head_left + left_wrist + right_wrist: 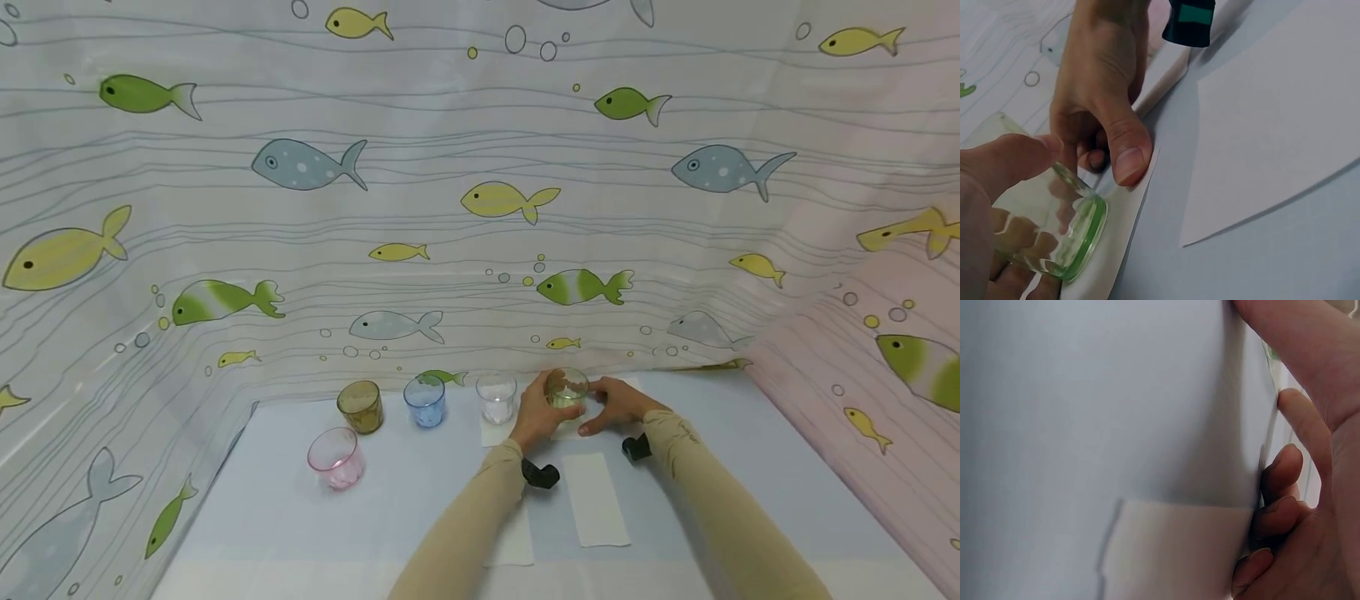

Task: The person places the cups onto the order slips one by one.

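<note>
In the head view my left hand [538, 412] grips a pale green glass [567, 390] by its side, thumb in front. The left wrist view shows the green-tinted base of the same glass [1085, 244], with fingers visible through its wall. My right hand [622, 404] is just right of the glass, its thumb apart from the fingers. Seen from the left wrist, the right hand [1104, 87] has its thumb down by the edge of a white strip [1125, 231]. Fingers of the right hand [1297, 481] bend loosely in the right wrist view. A clear glass [497, 398] stands left of my left hand.
Further left stand a blue glass [425, 404] and a brown glass [360, 408], with a pink glass [337, 460] nearer. White strips lie in front, one between my forearms [596, 500] and another strip [515, 537] partly under the left sleeve. A fish-patterned curtain [450, 283] surrounds the table.
</note>
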A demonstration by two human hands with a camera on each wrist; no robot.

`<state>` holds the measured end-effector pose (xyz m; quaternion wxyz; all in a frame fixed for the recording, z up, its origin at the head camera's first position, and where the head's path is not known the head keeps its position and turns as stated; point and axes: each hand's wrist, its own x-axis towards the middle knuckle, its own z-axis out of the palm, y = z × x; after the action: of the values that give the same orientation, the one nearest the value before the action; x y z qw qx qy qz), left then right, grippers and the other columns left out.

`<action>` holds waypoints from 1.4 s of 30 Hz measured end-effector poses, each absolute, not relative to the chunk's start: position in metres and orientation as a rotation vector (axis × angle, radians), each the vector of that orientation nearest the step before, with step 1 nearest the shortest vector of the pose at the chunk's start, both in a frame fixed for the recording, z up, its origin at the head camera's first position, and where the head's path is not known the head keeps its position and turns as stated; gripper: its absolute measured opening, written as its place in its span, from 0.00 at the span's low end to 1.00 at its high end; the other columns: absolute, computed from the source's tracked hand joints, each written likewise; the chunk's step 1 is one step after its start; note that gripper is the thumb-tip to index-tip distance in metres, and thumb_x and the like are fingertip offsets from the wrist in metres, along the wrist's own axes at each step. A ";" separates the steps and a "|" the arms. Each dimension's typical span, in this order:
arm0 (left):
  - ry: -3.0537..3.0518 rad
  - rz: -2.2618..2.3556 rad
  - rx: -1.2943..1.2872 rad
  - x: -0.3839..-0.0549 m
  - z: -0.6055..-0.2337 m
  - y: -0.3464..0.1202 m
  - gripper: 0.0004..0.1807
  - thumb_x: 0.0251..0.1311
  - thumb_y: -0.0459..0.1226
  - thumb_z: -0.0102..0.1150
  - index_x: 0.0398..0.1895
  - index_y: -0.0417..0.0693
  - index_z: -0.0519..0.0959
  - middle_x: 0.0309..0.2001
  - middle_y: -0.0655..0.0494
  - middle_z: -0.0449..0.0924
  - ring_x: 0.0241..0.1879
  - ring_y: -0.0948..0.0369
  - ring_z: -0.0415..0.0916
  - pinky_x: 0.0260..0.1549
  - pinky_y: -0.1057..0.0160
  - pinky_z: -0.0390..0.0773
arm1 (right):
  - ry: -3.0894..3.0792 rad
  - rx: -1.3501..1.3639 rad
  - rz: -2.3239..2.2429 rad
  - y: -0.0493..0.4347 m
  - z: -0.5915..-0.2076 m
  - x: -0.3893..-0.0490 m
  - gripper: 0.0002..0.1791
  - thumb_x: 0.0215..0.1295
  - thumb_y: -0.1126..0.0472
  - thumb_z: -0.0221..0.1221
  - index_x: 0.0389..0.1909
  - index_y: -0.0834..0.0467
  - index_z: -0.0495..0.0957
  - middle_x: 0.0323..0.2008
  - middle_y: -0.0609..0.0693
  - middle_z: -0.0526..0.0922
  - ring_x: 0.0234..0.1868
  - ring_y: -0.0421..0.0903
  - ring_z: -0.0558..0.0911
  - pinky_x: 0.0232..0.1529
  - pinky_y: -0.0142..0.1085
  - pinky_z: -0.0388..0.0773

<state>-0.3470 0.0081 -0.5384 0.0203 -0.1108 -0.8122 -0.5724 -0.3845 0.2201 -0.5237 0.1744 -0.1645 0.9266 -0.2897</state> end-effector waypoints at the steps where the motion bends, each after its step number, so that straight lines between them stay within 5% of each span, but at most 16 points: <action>1: -2.521 -1.775 -0.340 -0.347 -0.539 0.008 0.41 0.53 0.40 0.83 0.71 0.52 0.74 0.66 0.49 0.80 0.66 0.52 0.77 0.69 0.49 0.75 | 2.628 -0.472 -0.818 0.220 -0.524 -0.385 0.57 0.45 0.42 0.85 0.73 0.66 0.72 0.63 0.69 0.79 0.66 0.67 0.78 0.68 0.61 0.76; 11: -2.575 -1.698 -0.339 -0.346 -0.538 0.012 0.46 0.53 0.38 0.82 0.75 0.45 0.69 0.68 0.42 0.79 0.68 0.47 0.76 0.71 0.48 0.74 | 2.639 -0.462 -0.816 0.218 -0.522 -0.382 0.55 0.46 0.46 0.85 0.72 0.65 0.73 0.62 0.68 0.80 0.64 0.66 0.79 0.67 0.62 0.76; 22: -2.596 -1.653 -0.328 -0.336 -0.535 0.011 0.66 0.53 0.41 0.82 0.85 0.37 0.45 0.79 0.36 0.64 0.77 0.42 0.65 0.77 0.43 0.66 | 2.638 -0.498 -0.830 0.218 -0.527 -0.383 0.56 0.45 0.44 0.85 0.77 0.51 0.72 0.62 0.66 0.79 0.62 0.62 0.78 0.64 0.61 0.78; 31: -2.432 -1.469 -0.422 -0.325 -0.508 0.012 0.63 0.56 0.41 0.80 0.86 0.41 0.46 0.86 0.41 0.48 0.85 0.45 0.49 0.81 0.42 0.58 | 2.646 -0.453 -0.809 0.216 -0.525 -0.384 0.57 0.43 0.42 0.85 0.74 0.59 0.73 0.61 0.66 0.80 0.61 0.62 0.78 0.64 0.61 0.77; 42: -2.208 -1.353 -0.631 -0.274 -0.450 -0.027 0.51 0.62 0.39 0.75 0.83 0.38 0.55 0.79 0.44 0.66 0.80 0.48 0.61 0.76 0.41 0.67 | 2.648 -0.464 -0.793 0.221 -0.526 -0.383 0.60 0.45 0.40 0.84 0.75 0.66 0.70 0.64 0.68 0.79 0.65 0.65 0.78 0.67 0.61 0.76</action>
<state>-0.2739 -0.0275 -0.4501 0.2361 -0.2299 -0.8050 -0.4933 -0.3828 0.2213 -0.5256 0.1686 -0.1633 0.9312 -0.2789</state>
